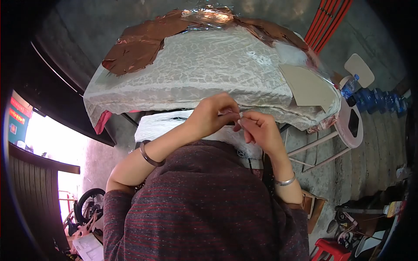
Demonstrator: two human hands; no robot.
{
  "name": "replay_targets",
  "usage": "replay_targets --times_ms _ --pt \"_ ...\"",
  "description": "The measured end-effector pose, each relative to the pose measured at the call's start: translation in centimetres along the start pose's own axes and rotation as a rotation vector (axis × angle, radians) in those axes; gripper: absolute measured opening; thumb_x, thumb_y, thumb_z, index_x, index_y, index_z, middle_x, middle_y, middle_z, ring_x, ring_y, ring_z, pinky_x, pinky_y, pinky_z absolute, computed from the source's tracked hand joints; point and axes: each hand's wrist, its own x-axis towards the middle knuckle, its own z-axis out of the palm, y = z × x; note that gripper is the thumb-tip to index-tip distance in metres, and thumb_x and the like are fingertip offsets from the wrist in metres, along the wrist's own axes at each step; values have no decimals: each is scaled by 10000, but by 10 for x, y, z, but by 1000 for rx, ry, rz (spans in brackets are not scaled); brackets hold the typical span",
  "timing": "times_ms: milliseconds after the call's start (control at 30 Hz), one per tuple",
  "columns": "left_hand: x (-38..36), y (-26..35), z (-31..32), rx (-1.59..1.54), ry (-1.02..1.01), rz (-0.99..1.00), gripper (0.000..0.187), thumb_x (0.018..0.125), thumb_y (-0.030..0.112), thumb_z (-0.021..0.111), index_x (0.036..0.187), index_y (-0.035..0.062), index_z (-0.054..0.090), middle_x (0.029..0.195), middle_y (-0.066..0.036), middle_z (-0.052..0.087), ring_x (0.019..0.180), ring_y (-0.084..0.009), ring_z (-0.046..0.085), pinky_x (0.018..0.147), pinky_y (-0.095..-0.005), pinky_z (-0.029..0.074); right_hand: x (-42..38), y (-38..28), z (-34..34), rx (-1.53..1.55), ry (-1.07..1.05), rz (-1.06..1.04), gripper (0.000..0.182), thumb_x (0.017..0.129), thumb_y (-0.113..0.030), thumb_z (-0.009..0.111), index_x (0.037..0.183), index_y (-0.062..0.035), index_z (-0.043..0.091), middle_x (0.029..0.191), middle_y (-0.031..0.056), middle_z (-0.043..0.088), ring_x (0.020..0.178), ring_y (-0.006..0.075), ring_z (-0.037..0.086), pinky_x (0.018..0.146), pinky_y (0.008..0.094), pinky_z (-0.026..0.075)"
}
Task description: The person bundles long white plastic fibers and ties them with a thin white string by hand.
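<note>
My left hand [214,114] and my right hand [260,129] meet in front of my chest, over the near edge of a table [196,61] covered with pale patterned cloth. Both have thumb and fingers pinched together on a tiny whitish thing [241,115], too small to make out. Below them a white bundle [159,127] lies across my lap, with loose threads [249,153] at its right end. Small white loops [260,58] rest on the cloth toward the back right.
Brown sheets [135,48] lie along the table's back left. A beige card [305,87] is at its right end. Beyond stand a round stool [350,132] with a dark phone-like object, blue bottles [374,101] and a red stool [332,249]. Red pipes [326,26] rise behind.
</note>
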Motion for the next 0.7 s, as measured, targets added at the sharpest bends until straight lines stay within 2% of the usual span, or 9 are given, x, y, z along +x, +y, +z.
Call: replay_targets --times_ms 33,67,133,267,433,500,567,633,700 --pt "1 2 -1 -292 -65 -201 54 808 63 597 841 20 602 835 -23 600 742 -104 560 666 -257 462 -1 0 -5 137 -88 32 135 853 -90 526 871 3 621 706 34 631 470 35 469 418 176 366" --pt "2 5 -2 -294 -65 -200 54 808 63 597 841 20 602 835 -23 600 742 -104 560 666 -257 462 -2 0 -8 135 -86 33 135 853 -90 526 871 3 621 706 34 631 470 35 469 418 176 366" --pt "2 10 -4 -655 -258 -474 90 820 83 593 873 14 611 871 -33 611 778 -114 563 722 -258 452 -2 1 -12 224 -213 11 137 850 -88 531 882 7 625 713 53 631 476 34 470 414 164 357" --pt "-5 3 5 -718 -165 -536 131 824 133 607 868 10 614 806 -36 620 748 -96 559 667 -236 445 -4 -2 -12 174 -193 46 132 847 -94 538 875 4 621 729 68 632 483 32 475 407 166 355" --pt "-7 4 12 -596 -61 -475 133 834 145 598 816 13 591 756 -29 607 697 -86 537 636 -225 435 -3 -1 -14 230 -197 47 112 823 -65 567 918 -8 556 689 30 602 494 27 481 398 158 346" --pt "-7 4 14 -542 -36 -446 139 837 147 595 802 13 580 755 -28 601 683 -85 527 633 -225 434 -1 4 -12 241 -180 50 118 827 -44 553 939 -8 550 701 45 605 474 35 472 383 160 332" --pt "-8 4 17 -397 48 -277 152 852 148 577 790 10 561 738 -22 575 668 -84 509 631 -222 430 1 8 -11 250 -161 51 130 830 -23 539 960 -8 543 713 60 607 454 44 463 368 162 319" --pt "-11 0 22 -303 24 -181 151 857 145 568 797 7 553 750 -20 563 681 -86 512 639 -223 430 3 10 -9 399 -21 -35 107 832 -21 543 939 -10 542 723 62 613 450 35 452 363 154 312" --pt "-13 -4 24 -209 5 -90 151 863 142 559 804 4 545 763 -18 552 694 -87 516 648 -224 431 3 8 -7 337 10 -41 104 835 -25 545 938 -11 542 728 62 615 449 31 448 365 151 312"
